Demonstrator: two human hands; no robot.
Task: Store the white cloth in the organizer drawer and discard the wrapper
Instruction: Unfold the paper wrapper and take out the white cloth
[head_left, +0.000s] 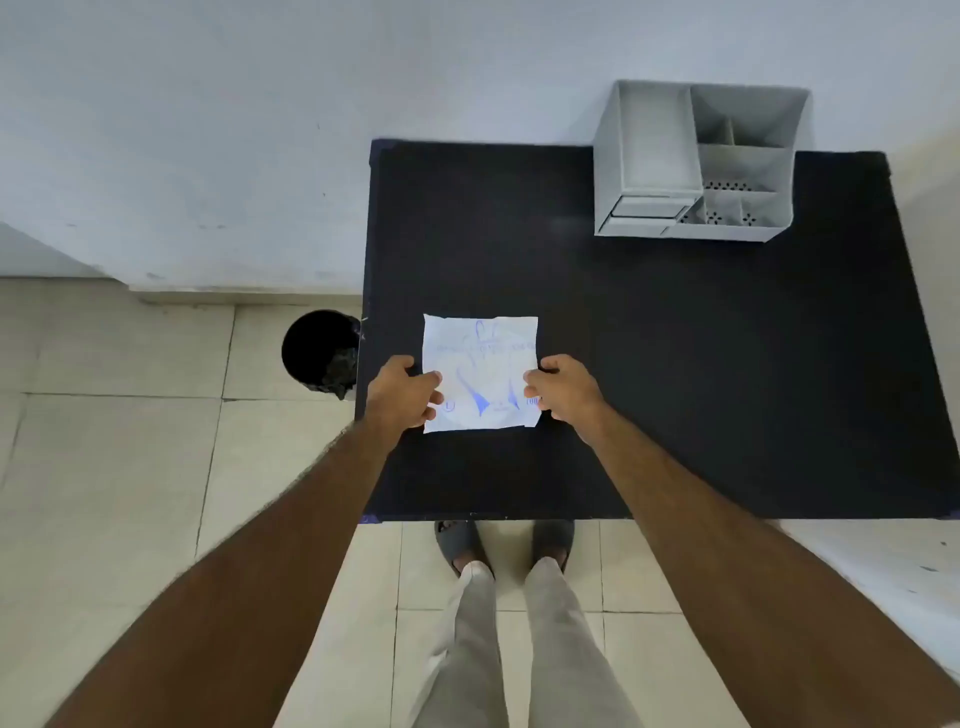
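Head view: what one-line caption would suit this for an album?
Both hands, left and right, pinch a white packet on a black table; grey organizer behind, bin left.

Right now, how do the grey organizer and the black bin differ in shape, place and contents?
The organizer is a pale grey, boxy unit with several compartments; the bin is black and round with one opening. The organizer stands on the black table at its far edge by the wall; the bin stands on the tiled floor left of the table. The organizer's compartments look empty; the bin holds something dark. Both are open-topped.
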